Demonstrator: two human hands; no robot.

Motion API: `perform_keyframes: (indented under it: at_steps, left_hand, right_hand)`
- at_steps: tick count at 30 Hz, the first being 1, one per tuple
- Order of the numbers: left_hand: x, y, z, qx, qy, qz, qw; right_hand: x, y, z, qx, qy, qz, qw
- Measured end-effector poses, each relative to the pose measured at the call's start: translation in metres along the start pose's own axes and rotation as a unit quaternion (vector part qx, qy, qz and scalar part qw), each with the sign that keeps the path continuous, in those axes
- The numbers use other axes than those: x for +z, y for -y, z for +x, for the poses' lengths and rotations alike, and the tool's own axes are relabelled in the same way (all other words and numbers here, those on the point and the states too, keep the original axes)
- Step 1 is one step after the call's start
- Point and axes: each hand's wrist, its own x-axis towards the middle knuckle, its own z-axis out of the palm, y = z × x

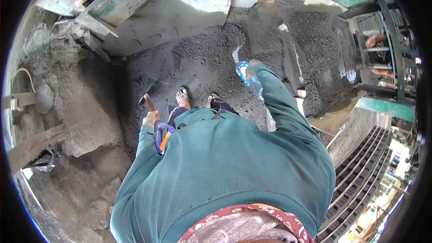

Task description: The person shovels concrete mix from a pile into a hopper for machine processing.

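Note:
My left hand (149,119) grips the wooden handle of a shovel (148,101), whose blade rests on the dark grey gravel mix (202,58) in front of my feet. My right hand (253,66), in a grey glove, holds a clear plastic water bottle (249,78) tipped forward, and a thin stream of water (237,53) falls from it onto the mix. I wear a teal sweatshirt, and my two sandalled feet (182,96) stand on the gravel.
Concrete slabs (198,4) and a green metal chute (108,0) stand at the far side. A mound of lighter cement (85,108) lies left. Green machinery with another person (380,56) is at right, and metal racks (364,171) at lower right.

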Motion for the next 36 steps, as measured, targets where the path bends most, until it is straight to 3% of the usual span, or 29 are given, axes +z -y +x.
perform_keyframes:
  at_steps: [6, 8, 9, 11, 14, 21, 27, 36]
  left_hand:
    - [-0.015, -0.036, -0.018, -0.013, 0.024, -0.031, 0.999]
    - [-0.022, -0.038, -0.009, -0.029, 0.033, -0.058, 0.997]
    - [-0.026, -0.039, -0.005, -0.035, 0.044, -0.069, 0.996]
    - [-0.034, -0.038, 0.000, -0.047, 0.067, -0.088, 0.993]
    - [-0.043, -0.043, 0.002, -0.014, 0.076, -0.107, 0.991]
    - [-0.060, -0.036, 0.054, -0.019, 0.131, -0.067, 0.989]
    - [-0.069, -0.033, 0.105, -0.013, 0.183, -0.009, 0.983]
    - [-0.073, -0.076, 0.070, -0.036, 0.157, -0.025, 0.987]
  right_hand:
    - [-0.015, 0.084, 0.027, -0.029, 0.001, -0.055, 0.998]
    - [-0.013, 0.077, 0.038, -0.025, -0.021, -0.055, 0.998]
    - [-0.013, 0.070, 0.044, -0.050, -0.007, -0.122, 0.991]
    - [0.009, 0.024, 0.084, -0.042, -0.004, -0.152, 0.987]
    - [-0.005, 0.001, 0.023, 0.088, 0.003, -0.075, 0.993]
    - [0.049, -0.050, -0.053, 0.156, 0.043, -0.016, 0.987]
    - [0.046, -0.052, -0.061, 0.171, 0.029, 0.013, 0.985]
    - [0.029, -0.026, -0.054, 0.166, 0.017, 0.038, 0.985]
